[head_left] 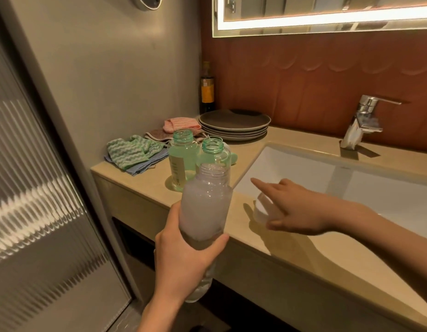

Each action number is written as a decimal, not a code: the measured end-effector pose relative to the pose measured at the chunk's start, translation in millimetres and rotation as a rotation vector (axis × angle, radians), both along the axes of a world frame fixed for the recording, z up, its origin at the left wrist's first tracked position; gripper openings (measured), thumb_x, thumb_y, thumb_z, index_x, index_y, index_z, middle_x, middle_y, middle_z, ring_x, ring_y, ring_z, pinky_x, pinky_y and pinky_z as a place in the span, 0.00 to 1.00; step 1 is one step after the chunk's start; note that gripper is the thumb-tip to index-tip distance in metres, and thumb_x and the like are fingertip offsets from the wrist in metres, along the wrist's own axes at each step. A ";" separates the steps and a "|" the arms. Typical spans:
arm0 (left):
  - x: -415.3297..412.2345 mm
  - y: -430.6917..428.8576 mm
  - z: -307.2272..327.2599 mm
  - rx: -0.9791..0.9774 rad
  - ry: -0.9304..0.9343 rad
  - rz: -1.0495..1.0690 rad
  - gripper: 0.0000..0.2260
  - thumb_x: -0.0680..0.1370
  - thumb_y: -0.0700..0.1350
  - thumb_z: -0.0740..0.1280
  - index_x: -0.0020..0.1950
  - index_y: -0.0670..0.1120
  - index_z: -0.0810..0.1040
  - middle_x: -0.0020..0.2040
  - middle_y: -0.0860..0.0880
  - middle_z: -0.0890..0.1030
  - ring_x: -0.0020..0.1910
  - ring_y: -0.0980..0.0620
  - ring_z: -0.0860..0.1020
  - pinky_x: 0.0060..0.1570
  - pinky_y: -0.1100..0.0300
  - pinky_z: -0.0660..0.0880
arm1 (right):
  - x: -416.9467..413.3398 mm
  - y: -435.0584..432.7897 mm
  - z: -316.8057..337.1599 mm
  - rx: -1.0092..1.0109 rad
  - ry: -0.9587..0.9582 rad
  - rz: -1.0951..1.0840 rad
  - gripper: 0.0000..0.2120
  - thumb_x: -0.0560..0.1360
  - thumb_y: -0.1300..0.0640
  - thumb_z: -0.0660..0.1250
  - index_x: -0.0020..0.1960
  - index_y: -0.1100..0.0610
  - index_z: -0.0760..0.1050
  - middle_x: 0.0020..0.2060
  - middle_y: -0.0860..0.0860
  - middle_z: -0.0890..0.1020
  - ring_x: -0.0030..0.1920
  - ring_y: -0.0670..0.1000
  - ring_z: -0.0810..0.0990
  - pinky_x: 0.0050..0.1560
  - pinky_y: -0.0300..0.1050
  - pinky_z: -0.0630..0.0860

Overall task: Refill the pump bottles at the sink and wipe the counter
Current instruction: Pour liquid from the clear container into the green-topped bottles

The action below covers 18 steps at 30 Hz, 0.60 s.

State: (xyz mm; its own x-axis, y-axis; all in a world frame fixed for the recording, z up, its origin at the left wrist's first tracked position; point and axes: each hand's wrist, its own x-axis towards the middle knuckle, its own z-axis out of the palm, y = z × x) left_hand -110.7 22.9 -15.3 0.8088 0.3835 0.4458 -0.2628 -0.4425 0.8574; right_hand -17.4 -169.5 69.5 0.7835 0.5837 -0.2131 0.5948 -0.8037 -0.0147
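- A clear bottle (205, 212), uncapped and clouded inside with white foam, is gripped round its lower body by the left hand (183, 257), with fingers and thumb wrapped about it. It is held up in front of the counter (140, 180) edge.
- The right hand (296, 209) is spread above a pale object (261, 212) at the near rim of the sink (303, 168), forefinger stretched out. Whether that object is touched or held cannot be told, nor what it is.
- Two green bottles (182, 159) are stood together on the counter, both without pumps.
- Refilling is judged under way but unfinished, as no pump is seen fitted.
- Wiping is judged not yet begun, since the cloths (128, 152) are heaped by the wall.
- The clear bottle's base is partly hidden by the left hand.
- A whitish blur under the tap (365, 116) may be running water, but this cannot be settled.
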 end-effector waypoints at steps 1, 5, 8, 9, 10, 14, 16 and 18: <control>-0.4 1.6 -0.2 -0.008 -0.001 0.004 0.29 0.55 0.61 0.74 0.54 0.57 0.72 0.47 0.63 0.78 0.46 0.61 0.78 0.37 0.69 0.74 | 0.4 -1.5 -3.4 0.016 0.009 -0.003 0.41 0.77 0.45 0.62 0.76 0.48 0.35 0.74 0.51 0.60 0.67 0.51 0.63 0.65 0.44 0.64; -0.9 6.6 -0.9 -0.038 -0.008 0.023 0.28 0.55 0.60 0.74 0.52 0.57 0.72 0.46 0.63 0.78 0.45 0.61 0.78 0.36 0.71 0.74 | 0.6 -7.0 -17.5 0.070 0.036 0.023 0.41 0.77 0.45 0.62 0.76 0.46 0.35 0.73 0.49 0.60 0.67 0.49 0.61 0.66 0.42 0.62; -0.1 10.8 -1.0 -0.050 -0.016 0.033 0.26 0.55 0.60 0.74 0.50 0.58 0.72 0.46 0.63 0.78 0.44 0.60 0.78 0.36 0.69 0.75 | 3.5 -6.7 -23.7 0.079 0.056 0.044 0.40 0.76 0.40 0.60 0.76 0.46 0.36 0.76 0.46 0.54 0.71 0.49 0.56 0.70 0.44 0.58; 0.5 12.6 -0.5 -0.052 -0.020 0.033 0.26 0.55 0.60 0.74 0.50 0.58 0.72 0.46 0.63 0.78 0.44 0.61 0.78 0.36 0.69 0.75 | 5.5 -5.1 -23.3 0.097 0.057 0.036 0.41 0.75 0.38 0.60 0.76 0.46 0.37 0.76 0.46 0.52 0.72 0.49 0.55 0.71 0.45 0.57; 0.8 13.9 0.3 -0.055 -0.023 0.032 0.26 0.55 0.60 0.74 0.51 0.59 0.72 0.47 0.63 0.78 0.45 0.61 0.78 0.36 0.70 0.75 | 7.0 -2.7 -21.2 0.139 0.058 0.019 0.42 0.74 0.36 0.60 0.76 0.46 0.38 0.76 0.46 0.52 0.73 0.50 0.54 0.71 0.46 0.56; 3.8 21.0 4.3 -0.056 -0.036 0.050 0.28 0.55 0.60 0.73 0.52 0.57 0.72 0.46 0.61 0.79 0.46 0.64 0.77 0.36 0.74 0.72 | 17.9 19.1 -9.0 0.519 0.065 -0.071 0.45 0.69 0.37 0.65 0.77 0.47 0.45 0.76 0.47 0.57 0.73 0.50 0.60 0.70 0.45 0.59; 6.6 25.3 7.1 -0.025 -0.046 0.064 0.30 0.55 0.60 0.73 0.55 0.54 0.73 0.48 0.58 0.79 0.47 0.64 0.77 0.37 0.75 0.71 | 26.5 34.4 -5.6 0.707 0.089 -0.111 0.44 0.68 0.41 0.70 0.76 0.47 0.49 0.75 0.48 0.61 0.71 0.50 0.64 0.66 0.44 0.63; 8.9 29.2 11.6 0.010 -0.050 0.077 0.32 0.55 0.61 0.73 0.56 0.53 0.73 0.49 0.58 0.79 0.47 0.64 0.77 0.37 0.75 0.71 | 34.3 49.7 -4.1 0.859 0.136 -0.128 0.44 0.67 0.45 0.74 0.75 0.48 0.52 0.73 0.49 0.63 0.69 0.49 0.67 0.62 0.42 0.66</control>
State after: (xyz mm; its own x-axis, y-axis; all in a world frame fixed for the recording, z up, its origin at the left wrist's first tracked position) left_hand -101.8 52.1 -3.7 0.7538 0.4385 0.4894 -0.2703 -0.4718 0.8392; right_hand 16.8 -119.8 65.4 0.8536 0.4948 0.1632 0.4502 -0.5428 -0.7090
